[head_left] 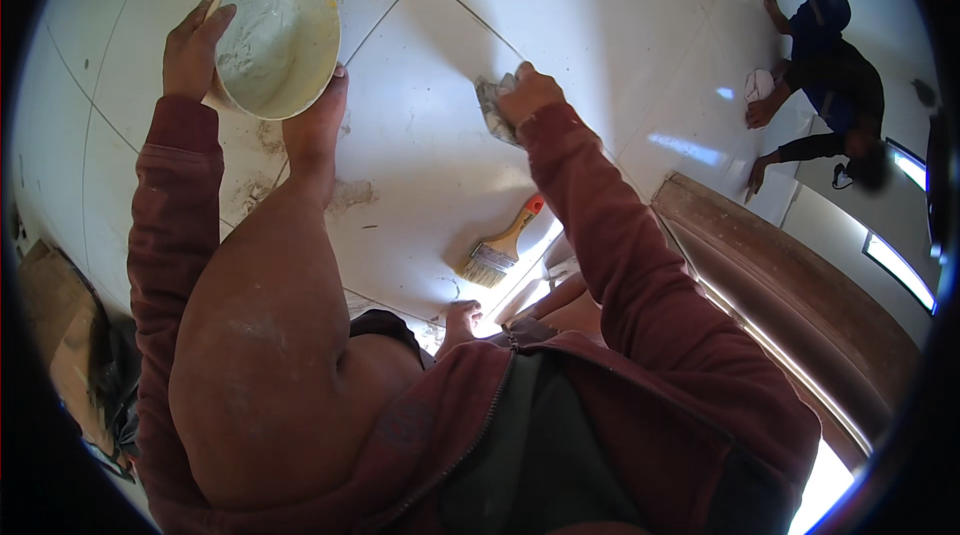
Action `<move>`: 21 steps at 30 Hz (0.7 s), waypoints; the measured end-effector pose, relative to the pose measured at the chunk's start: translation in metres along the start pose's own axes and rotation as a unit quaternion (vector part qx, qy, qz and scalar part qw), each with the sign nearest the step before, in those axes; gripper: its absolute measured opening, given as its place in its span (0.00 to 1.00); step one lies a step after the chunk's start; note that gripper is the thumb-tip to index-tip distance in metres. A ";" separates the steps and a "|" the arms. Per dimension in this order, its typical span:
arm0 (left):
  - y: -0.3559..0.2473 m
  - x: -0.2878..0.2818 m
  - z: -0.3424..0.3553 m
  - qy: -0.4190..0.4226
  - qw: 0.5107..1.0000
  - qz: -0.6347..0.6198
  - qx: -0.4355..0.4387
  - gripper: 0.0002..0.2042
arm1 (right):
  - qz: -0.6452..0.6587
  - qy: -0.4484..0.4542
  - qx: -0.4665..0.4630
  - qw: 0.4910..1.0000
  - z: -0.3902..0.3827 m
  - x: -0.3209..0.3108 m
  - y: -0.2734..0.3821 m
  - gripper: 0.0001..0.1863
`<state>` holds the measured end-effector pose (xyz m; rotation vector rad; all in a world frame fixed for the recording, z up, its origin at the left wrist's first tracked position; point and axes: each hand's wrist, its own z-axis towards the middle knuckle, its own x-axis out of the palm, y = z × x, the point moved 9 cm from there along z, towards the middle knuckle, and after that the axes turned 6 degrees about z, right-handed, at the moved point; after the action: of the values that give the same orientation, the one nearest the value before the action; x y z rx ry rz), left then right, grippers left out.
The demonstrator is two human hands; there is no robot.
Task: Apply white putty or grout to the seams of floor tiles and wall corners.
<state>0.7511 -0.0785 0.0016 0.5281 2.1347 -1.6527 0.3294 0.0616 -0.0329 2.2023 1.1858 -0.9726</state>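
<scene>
My left fingers (190, 25) hold the bowl (312, 70) of white paste (258, 25); my right fingers (520, 98) clutch a grey rag (490, 110) on floor tiles (430, 145) that look mostly clean, but brown smudges (354, 195) near my foot (315, 130) suggest work unfinished

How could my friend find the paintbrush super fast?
On the white tiled floor, look between the left leg and the right maroon sleeve. The paintbrush lies there, set apart by its wooden handle, red-orange tip and pale bristles.
</scene>
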 end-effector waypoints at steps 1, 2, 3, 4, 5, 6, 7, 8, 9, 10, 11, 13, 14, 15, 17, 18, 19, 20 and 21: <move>-0.001 -0.002 -0.003 -0.004 1.000 0.023 -0.004 0.28 | 0.027 -0.032 0.009 0.999 0.007 -0.006 -0.018 0.22; -0.003 -0.003 -0.006 -0.011 1.000 0.025 -0.009 0.28 | 0.053 -0.059 0.014 0.997 0.011 -0.014 -0.030 0.22; -0.011 0.001 -0.009 -0.005 0.999 0.041 0.001 0.28 | 0.074 -0.119 -0.014 0.990 0.013 -0.033 -0.035 0.22; -0.023 0.003 -0.010 0.003 0.998 0.065 0.014 0.29 | 0.105 -0.177 -0.039 0.978 0.011 -0.050 -0.035 0.23; -0.034 0.008 -0.011 0.003 0.998 0.063 0.017 0.30 | 0.196 -0.158 -0.095 0.963 0.010 -0.054 -0.019 0.23; -0.039 0.013 -0.014 0.003 0.998 0.063 0.018 0.30 | 0.287 -0.135 -0.149 0.937 0.004 -0.058 0.004 0.23; -0.037 0.015 -0.015 0.009 0.998 0.063 0.016 0.31 | 0.306 -0.125 -0.246 0.911 -0.014 -0.063 0.048 0.22; -0.037 0.016 -0.016 0.015 0.998 0.060 0.015 0.31 | 0.334 -0.079 -0.313 0.886 -0.028 -0.058 0.091 0.21; -0.044 0.017 -0.017 0.012 0.998 0.067 0.015 0.31 | 0.332 -0.046 -0.370 0.867 -0.038 -0.049 0.130 0.20; -0.045 0.016 -0.021 0.006 0.999 0.050 -0.005 0.31 | 0.299 -0.024 -0.405 0.863 -0.042 -0.034 0.168 0.21; -0.051 0.018 -0.021 0.007 0.999 0.028 -0.019 0.32 | 0.265 -0.040 -0.402 0.875 -0.044 -0.028 0.198 0.22; -0.049 0.016 -0.023 0.001 0.999 0.020 -0.026 0.32 | 0.234 -0.062 -0.339 0.909 -0.038 -0.011 0.244 0.22; -0.049 0.015 -0.022 -0.001 1.000 0.007 -0.029 0.33 | 0.259 -0.070 -0.307 0.913 -0.034 -0.005 0.256 0.20; -0.051 0.017 -0.022 0.000 1.000 0.009 -0.027 0.33 | 0.273 -0.043 -0.304 0.912 -0.035 0.007 0.258 0.21; -0.046 0.010 -0.025 -0.028 0.998 0.028 -0.043 0.32 | 0.291 0.045 -0.325 0.899 -0.038 0.025 0.265 0.20; -0.042 0.007 -0.023 -0.028 0.998 0.029 -0.042 0.32 | 0.296 0.100 -0.344 0.886 -0.033 0.027 0.261 0.19; -0.041 0.008 -0.019 -0.018 0.998 0.034 -0.041 0.32 | 0.237 0.070 -0.541 0.804 -0.029 0.029 0.262 0.15; -0.032 0.007 -0.020 -0.011 0.998 0.036 -0.047 0.31 | 0.281 0.076 -0.608 0.739 -0.035 0.018 0.251 0.13; -0.025 0.006 -0.021 -0.010 0.998 0.032 -0.047 0.31 | 0.496 0.247 -0.410 0.724 -0.019 0.028 0.229 0.13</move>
<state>0.7314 -0.0640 0.0235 0.5433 2.1465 -1.5102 0.5413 -0.0316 -0.0289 1.8526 0.2743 0.5448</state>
